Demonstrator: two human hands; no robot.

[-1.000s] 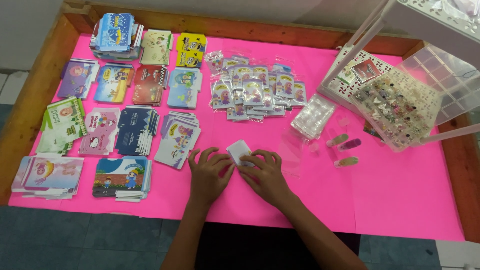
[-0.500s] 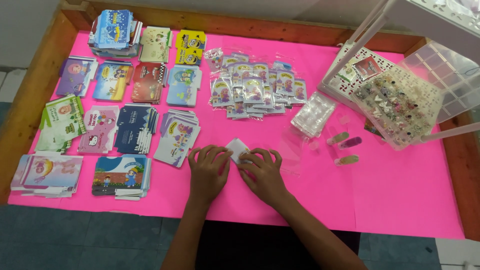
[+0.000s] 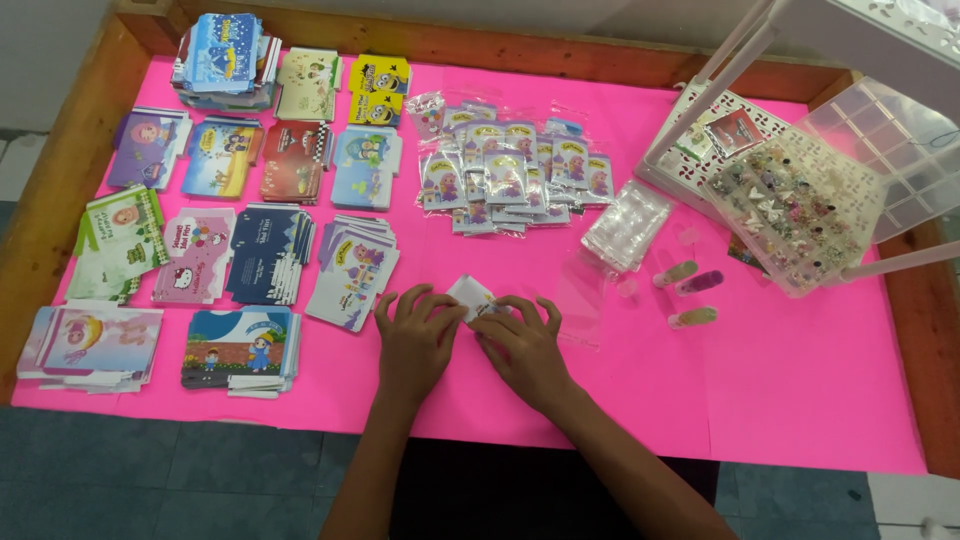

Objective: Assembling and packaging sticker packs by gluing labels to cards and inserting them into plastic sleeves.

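near the front edge of the pink surface (image 3: 800, 400), left hand (image 3: 415, 335) and right hand (image 3: 525, 345) press flat on one small white packet (image 3: 470, 295), neither grip closed around it. three hair clips (image 3: 690, 295) lie unpacked; about thirteen card stacks (image 3: 265, 255) wait, sorted.

A wooden-rimmed table (image 3: 60, 190) carries a bright pink sheet (image 3: 800, 400). On it lie stacks of cartoon cards (image 3: 270, 250) at the left, small packets (image 3: 510, 175) in the middle, a bundle of clear bags (image 3: 628, 224) and three little tubes (image 3: 690, 290) — perhaps glitter — plus a clear bead box (image 3: 790, 215) at the right.
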